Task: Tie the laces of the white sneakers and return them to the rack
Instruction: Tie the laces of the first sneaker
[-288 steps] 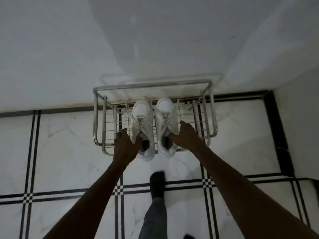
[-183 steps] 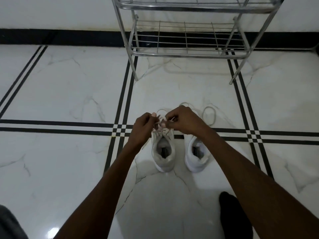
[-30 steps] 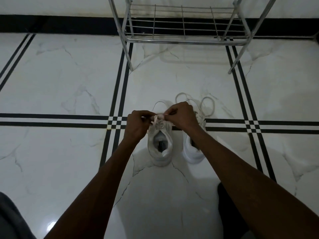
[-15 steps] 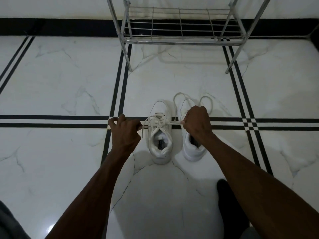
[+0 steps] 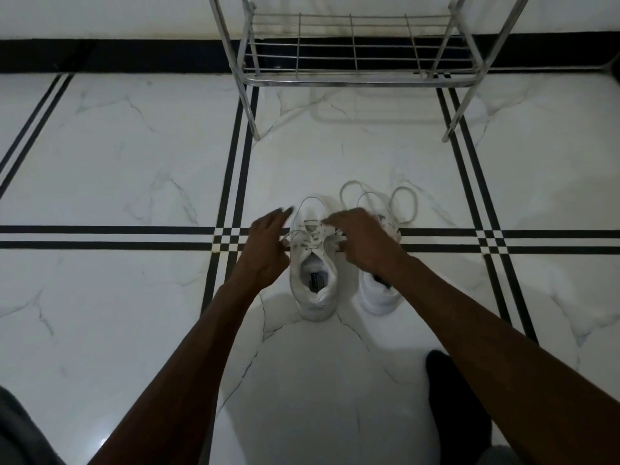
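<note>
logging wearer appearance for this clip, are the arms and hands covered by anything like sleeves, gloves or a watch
No. The left hand and right hand are bare, with no gloves, rings or watch visible. Both forearms are uncovered up to the frame edge, so no sleeves show.

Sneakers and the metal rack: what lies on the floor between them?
Only bare floor separates the sneakers from the rack, in the head view.

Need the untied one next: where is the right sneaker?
Head view: right sneaker stands on the floor right of centre, beside the left sneaker, under the right hand.
</note>
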`<state>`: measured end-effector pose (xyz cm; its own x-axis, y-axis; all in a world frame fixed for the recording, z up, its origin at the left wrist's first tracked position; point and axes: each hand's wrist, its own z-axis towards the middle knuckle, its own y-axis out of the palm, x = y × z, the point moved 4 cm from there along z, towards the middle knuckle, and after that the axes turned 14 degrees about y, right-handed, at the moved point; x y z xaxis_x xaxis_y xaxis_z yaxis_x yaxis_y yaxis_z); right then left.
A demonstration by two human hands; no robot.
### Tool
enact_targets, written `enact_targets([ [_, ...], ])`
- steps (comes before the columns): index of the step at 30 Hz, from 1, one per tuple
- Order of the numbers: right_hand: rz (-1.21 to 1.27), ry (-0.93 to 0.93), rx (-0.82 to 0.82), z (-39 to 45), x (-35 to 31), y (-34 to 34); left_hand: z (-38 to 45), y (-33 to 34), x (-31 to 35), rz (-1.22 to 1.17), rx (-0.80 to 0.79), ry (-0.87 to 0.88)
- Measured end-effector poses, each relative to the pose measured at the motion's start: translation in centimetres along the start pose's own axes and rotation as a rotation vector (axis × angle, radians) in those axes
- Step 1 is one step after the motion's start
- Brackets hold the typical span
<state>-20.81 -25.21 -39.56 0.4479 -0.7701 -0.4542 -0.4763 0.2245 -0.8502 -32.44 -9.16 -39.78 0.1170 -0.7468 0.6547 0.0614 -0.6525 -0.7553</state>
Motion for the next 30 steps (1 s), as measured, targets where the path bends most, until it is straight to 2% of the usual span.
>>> enact_targets([
  [2, 0.074, -0.014, -0.064, -0.1, -0.5, 1.3, 0.8, 1.1, 0.8, 0.004, -0.102, 0.058],
  [4, 0.073, 0.02, -0.032, -0.4, -0.7, 1.1, 1.2, 2.0, 0.3, 0.078, -0.119, 0.053],
  [8, 0.048, 0.092, 0.007, -0.7, -0.1, 0.8, 0.2, 1.9, -0.3, 0.195, 0.0, -0.019],
  [14, -0.299, -0.017, 0.136, -1.2, -0.8, 0.4, -1.3, 1.3, 0.9, 0.711, 0.104, 0.144],
  [19, -0.325, 0.015, 0.183, -2.0, -1.3, 0.7, -1.8, 1.2, 0.3, 0.768, 0.071, 0.161],
  [23, -0.279, 0.066, 0.142, -1.8, -1.9, 0.6, -1.7, 1.3, 0.2, 0.586, 0.051, 0.063],
  [28, -0.099, 0.251, -0.071, -0.7, -1.6, 2.0, -2.0, 1.6, -0.5, -0.101, 0.169, -0.187],
  [30, 0.019, 0.296, -0.122, -0.6, -2.1, 1.8, -2.1, 1.5, -1.1, -0.234, 0.22, -0.247],
])
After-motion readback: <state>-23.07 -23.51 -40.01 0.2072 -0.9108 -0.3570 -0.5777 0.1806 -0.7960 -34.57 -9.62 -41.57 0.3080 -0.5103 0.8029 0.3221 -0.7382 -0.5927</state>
